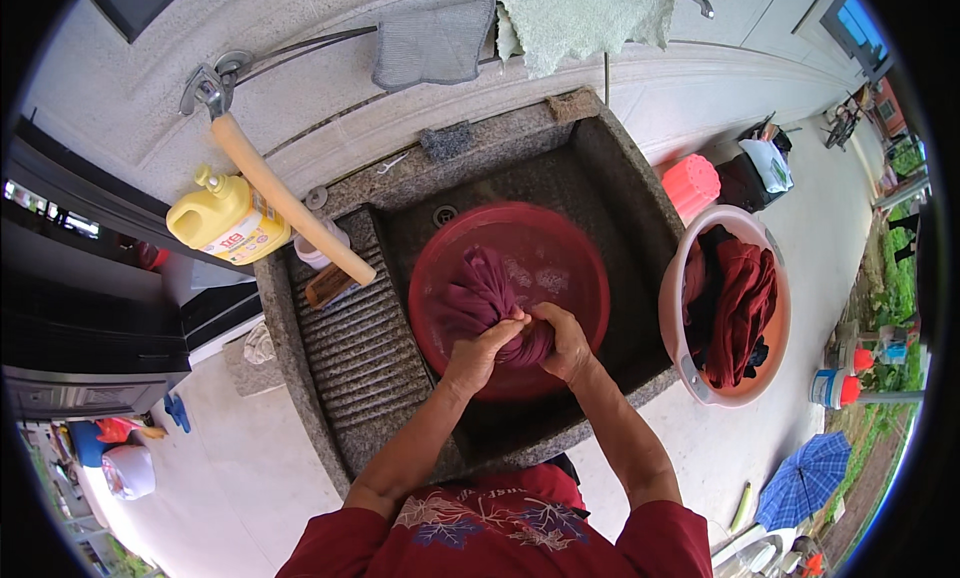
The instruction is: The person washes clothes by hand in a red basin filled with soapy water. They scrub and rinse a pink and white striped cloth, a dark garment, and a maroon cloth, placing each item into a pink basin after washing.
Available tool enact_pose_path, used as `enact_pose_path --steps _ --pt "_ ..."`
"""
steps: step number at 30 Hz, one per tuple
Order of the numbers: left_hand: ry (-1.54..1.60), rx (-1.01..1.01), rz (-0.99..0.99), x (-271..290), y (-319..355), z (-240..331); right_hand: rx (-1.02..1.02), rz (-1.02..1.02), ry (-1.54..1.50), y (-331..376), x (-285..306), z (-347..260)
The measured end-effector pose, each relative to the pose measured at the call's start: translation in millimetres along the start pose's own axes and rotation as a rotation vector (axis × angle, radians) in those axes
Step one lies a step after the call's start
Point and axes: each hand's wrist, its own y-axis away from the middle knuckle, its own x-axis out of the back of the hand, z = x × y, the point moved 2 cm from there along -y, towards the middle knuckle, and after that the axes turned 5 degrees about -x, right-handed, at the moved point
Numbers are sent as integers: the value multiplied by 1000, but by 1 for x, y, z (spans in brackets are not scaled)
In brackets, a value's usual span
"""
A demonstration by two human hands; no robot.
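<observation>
Both of my hands are closed on a bunched, twisted purple-red cloth (478, 290) above a red basin (601, 278). My left hand (482, 356) grips it at its near left, and my right hand (563, 344) holds its right end close by. Part of the cloth hangs into the basin, where water with some suds shows. What kind of garment it is cannot be made out. The basin stands in a dark stone sink (625, 168), beside the ridged washboard slab (365, 363) on its left.
A hose (290, 198) runs from the tap down over the washboard, next to a yellow detergent jug (228, 218). On the right stands a pink tub (673, 353) of dark red and black clothes. A scrubbing pad (447, 141) and a brown brush-like block (573, 106) lie on the sink's back rim.
</observation>
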Motion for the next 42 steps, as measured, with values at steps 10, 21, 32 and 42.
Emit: enact_pose_path --steps 10,21,32,42 --pt "776 477 -373 -42 9 19 58 -584 -518 2 -34 11" --pt "326 514 -201 -55 32 22 449 -430 392 22 -78 -67" --pt "-361 -150 -73 -44 -2 -11 508 -117 1157 1 -94 -74" --pt "-988 -42 -136 -14 -6 2 574 -199 986 13 -92 -62"
